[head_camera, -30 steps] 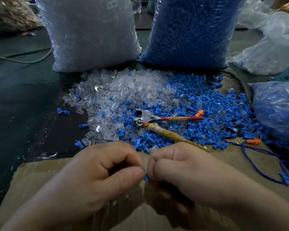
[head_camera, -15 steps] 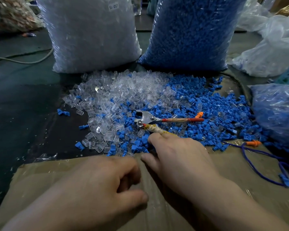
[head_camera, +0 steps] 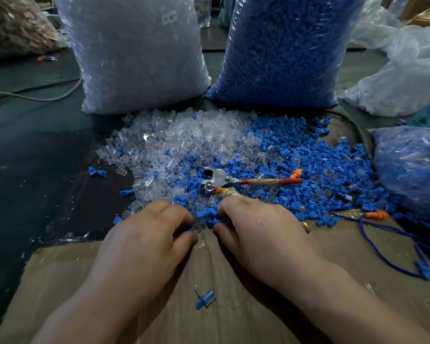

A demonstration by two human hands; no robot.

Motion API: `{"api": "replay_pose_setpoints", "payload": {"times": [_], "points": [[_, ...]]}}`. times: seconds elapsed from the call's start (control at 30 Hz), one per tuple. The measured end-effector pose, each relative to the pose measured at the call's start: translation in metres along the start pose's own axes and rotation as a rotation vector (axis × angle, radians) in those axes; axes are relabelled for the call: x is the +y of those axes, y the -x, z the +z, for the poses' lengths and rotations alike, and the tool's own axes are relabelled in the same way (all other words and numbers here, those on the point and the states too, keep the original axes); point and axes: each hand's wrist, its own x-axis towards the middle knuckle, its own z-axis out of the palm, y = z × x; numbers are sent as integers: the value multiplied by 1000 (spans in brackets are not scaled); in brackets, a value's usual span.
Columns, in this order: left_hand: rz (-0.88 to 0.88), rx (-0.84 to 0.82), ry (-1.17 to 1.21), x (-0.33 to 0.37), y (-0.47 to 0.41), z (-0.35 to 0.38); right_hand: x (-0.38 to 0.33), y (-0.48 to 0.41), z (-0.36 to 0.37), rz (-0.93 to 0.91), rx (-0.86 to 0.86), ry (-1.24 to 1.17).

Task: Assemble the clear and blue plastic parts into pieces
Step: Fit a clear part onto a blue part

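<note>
A heap of clear plastic parts (head_camera: 184, 140) merges on its right into a heap of blue plastic parts (head_camera: 308, 165). Both hands are at the heap's near edge. My left hand (head_camera: 147, 239) has its thumb and curled fingers closing on a clear part (head_camera: 199, 225). Beside it, my right hand (head_camera: 258, 232) pinches a blue part (head_camera: 215, 217) between index finger and thumb. One joined blue and clear piece (head_camera: 205, 299) lies on the cardboard (head_camera: 333, 256) between my wrists.
Pliers with a red handle (head_camera: 233, 181) lie on the heap just beyond my right fingers. A big bag of clear parts (head_camera: 134, 58) and one of blue parts (head_camera: 283, 50) stand behind. Another bag (head_camera: 412, 175) and a blue cord (head_camera: 382, 244) are at the right.
The hands were pressed together over a blue part, then separated and reached forward to the heap's edge. A joined piece now lies on the cardboard between my wrists.
</note>
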Motion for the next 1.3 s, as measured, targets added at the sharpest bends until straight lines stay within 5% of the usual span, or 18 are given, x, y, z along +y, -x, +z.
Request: {"api": "replay_pose_setpoints", "payload": {"times": [0.27, 0.8, 0.93, 1.3], "points": [[-2, 143, 117, 4, 2, 5, 6, 0, 1, 117, 97, -292], [-27, 383, 251, 7, -1, 7, 6, -2, 1, 241, -62, -937], [68, 303, 472, 15, 3, 10, 1, -1, -1, 231, -147, -1165], [182, 291, 374, 15, 3, 17, -8, 1, 2, 291, -231, -1314]]}}
